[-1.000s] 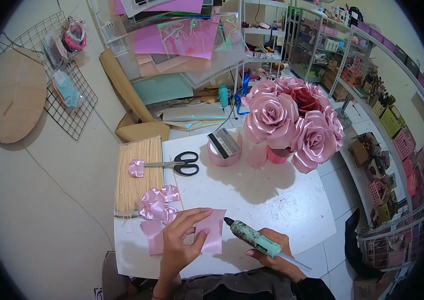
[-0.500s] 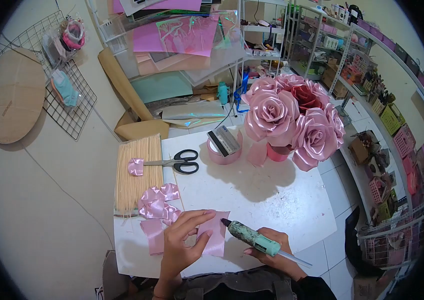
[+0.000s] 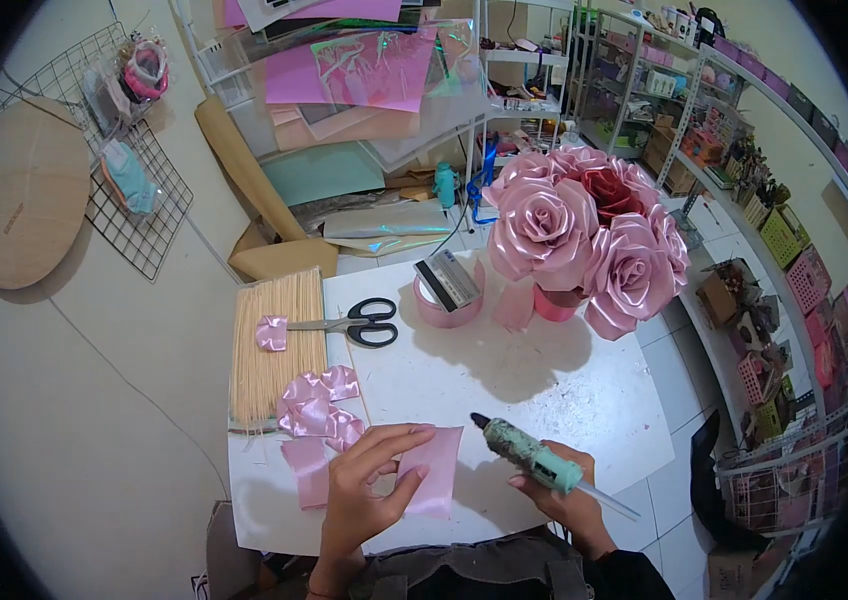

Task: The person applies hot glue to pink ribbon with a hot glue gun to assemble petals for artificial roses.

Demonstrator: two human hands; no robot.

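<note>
Head view: a pink ribbon square (image 3: pixel 431 470) pinned flat near the front edge of the white table (image 3: pixel 544 390), with a glue gun (image 3: pixel 529 457) lifted just to its right.

On the ribbon square, the left hand (image 3: pixel 369 485) lies with fingers spread and pressing down, covering the square's left part so that edge is hidden. Right of the square, the right hand (image 3: pixel 569 497) is wrapped closed around the glue gun's grip; its nozzle points toward the square but stands apart from it, and the trigger finger cannot be made out. Just left of the square lie folded ribbon petals (image 3: pixel 316 408), partly overlapping a bundle of skewers (image 3: pixel 274 345). Beyond the square sit scissors (image 3: pixel 359 323), a ribbon roll (image 3: pixel 447 295) and a rose bouquet (image 3: pixel 584 235), whose base is largely hidden by its blooms.
</note>
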